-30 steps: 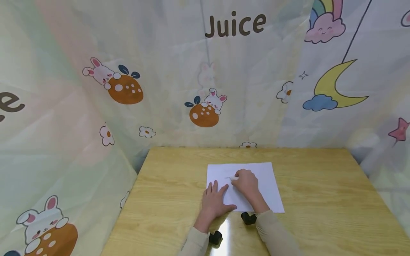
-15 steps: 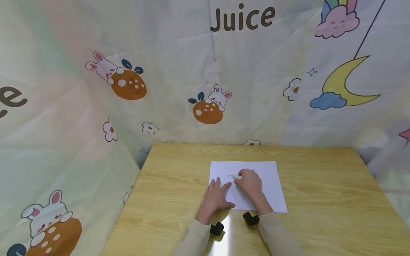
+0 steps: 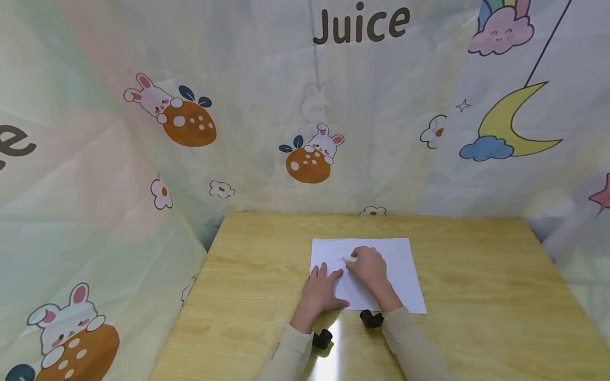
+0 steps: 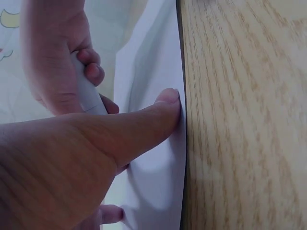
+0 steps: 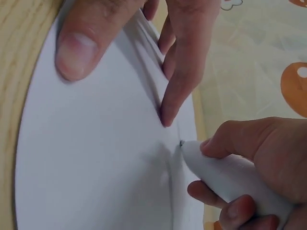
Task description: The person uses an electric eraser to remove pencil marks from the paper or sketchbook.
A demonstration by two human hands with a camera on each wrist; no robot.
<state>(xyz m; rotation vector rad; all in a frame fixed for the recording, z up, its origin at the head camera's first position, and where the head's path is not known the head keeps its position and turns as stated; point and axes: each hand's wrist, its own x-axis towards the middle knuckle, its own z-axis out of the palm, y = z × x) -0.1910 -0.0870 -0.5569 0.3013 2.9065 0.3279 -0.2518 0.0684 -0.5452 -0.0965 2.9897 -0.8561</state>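
Note:
A white sheet of paper (image 3: 400, 288) lies on the wooden table. My left hand (image 3: 320, 292) rests on its left part with fingers spread, the thumb (image 4: 165, 103) pressing close to the near edge. My right hand (image 3: 369, 264) grips a thick white pen-shaped tool (image 5: 235, 179), with the thumb along its front and other fingers curled beneath. The tool's small dark tip (image 5: 182, 143) is right at the paper, a short way from my left fingertips. A faint mark (image 3: 341, 259) shows beside the tip in the head view.
Black wrist devices (image 3: 322, 339) hang at both sleeve cuffs, close over the near part of the table (image 3: 257, 286). A fabric backdrop (image 3: 248, 106) printed with rabbits and fruit stands behind the table and at its sides.
The head view has shifted slightly. My right hand with the white tool has moved a little toward the far edge and left. My left hand stays on the sheet.

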